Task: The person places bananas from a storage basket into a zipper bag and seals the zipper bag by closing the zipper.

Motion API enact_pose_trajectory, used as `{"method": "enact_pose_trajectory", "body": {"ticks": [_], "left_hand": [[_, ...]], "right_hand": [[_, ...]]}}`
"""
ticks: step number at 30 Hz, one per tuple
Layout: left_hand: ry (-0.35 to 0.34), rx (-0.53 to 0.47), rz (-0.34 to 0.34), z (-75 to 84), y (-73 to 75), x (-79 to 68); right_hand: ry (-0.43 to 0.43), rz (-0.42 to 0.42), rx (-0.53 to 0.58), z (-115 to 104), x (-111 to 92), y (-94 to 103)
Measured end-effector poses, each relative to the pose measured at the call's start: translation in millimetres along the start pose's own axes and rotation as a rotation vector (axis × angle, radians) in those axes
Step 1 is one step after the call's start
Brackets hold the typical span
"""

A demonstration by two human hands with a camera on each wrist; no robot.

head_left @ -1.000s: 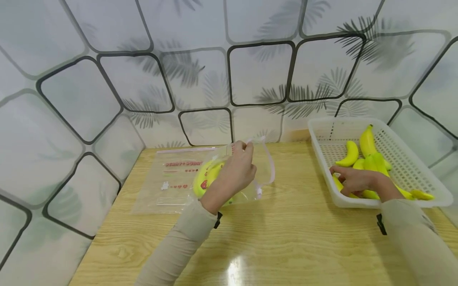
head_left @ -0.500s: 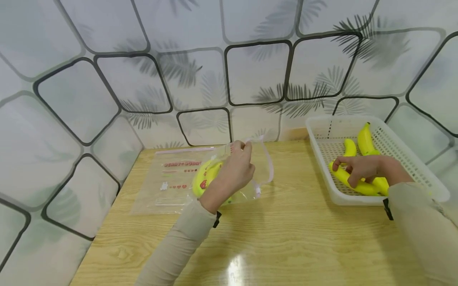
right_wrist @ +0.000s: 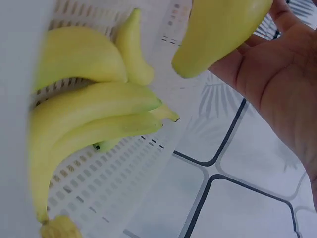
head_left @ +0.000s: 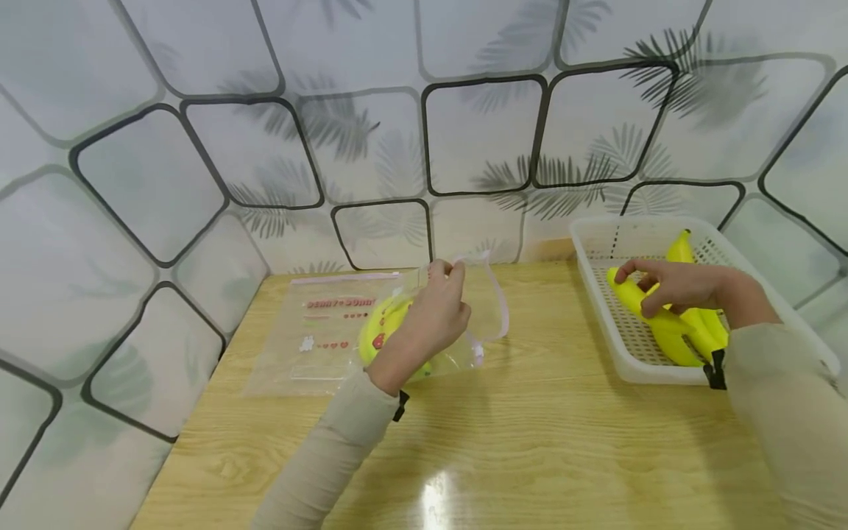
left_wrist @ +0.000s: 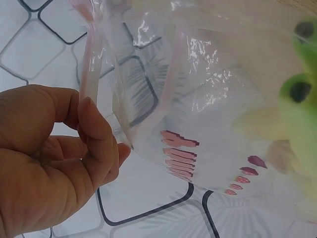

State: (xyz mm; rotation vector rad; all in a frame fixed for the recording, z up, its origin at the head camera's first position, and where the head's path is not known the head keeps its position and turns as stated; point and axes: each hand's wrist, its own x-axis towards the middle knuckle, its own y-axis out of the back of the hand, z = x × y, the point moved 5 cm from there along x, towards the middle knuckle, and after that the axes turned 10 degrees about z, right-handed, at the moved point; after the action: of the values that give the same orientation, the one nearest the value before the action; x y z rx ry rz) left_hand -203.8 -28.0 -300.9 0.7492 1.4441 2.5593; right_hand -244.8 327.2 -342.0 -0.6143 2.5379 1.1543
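My left hand [head_left: 430,316] pinches the opened mouth of a clear zip bag [head_left: 490,309] between thumb and fingers. In the left wrist view its fingertips [left_wrist: 91,121] are at the pink zip edge. Yellow-green bananas [head_left: 379,331] lie inside that bag, partly behind the hand. My right hand [head_left: 695,287] grips a yellow banana [head_left: 626,293] from above, raised over the white plastic basket [head_left: 599,324]. The right wrist view shows the held banana [right_wrist: 218,37] apart from several other bananas [right_wrist: 99,106] in the basket.
Another clear bag [head_left: 311,368] with red print and a pink zip lies flat on the wooden table [head_left: 517,442], to the left. A patterned wall covering [head_left: 477,140] stands directly behind the table. The basket's raised rim surrounds the bananas at right.
The right hand has taken hold of a banana in the basket and lifted it up, tilting it. The left hand and the bag have stayed in place.
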Motion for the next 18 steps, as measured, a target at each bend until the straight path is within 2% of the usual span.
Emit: {"method": "enact_pose_trajectory", "body": {"ticks": [3, 9, 18], "left_hand": [[-0.004, -0.005, 0.003, -0.7, 1.4, 0.2], [0.016, -0.005, 0.000, -3.1, 2.3, 1.5], [0.044, -0.035, -0.028, -4.0, 0.7, 4.2]], "right_hand": [[0.042, 0.056, 0.038, -9, 2, 7.8], [0.112, 0.170, 0.039, -33, 9, 14.5], [0.198, 0.298, 0.210, -71, 18, -6.2]]}}
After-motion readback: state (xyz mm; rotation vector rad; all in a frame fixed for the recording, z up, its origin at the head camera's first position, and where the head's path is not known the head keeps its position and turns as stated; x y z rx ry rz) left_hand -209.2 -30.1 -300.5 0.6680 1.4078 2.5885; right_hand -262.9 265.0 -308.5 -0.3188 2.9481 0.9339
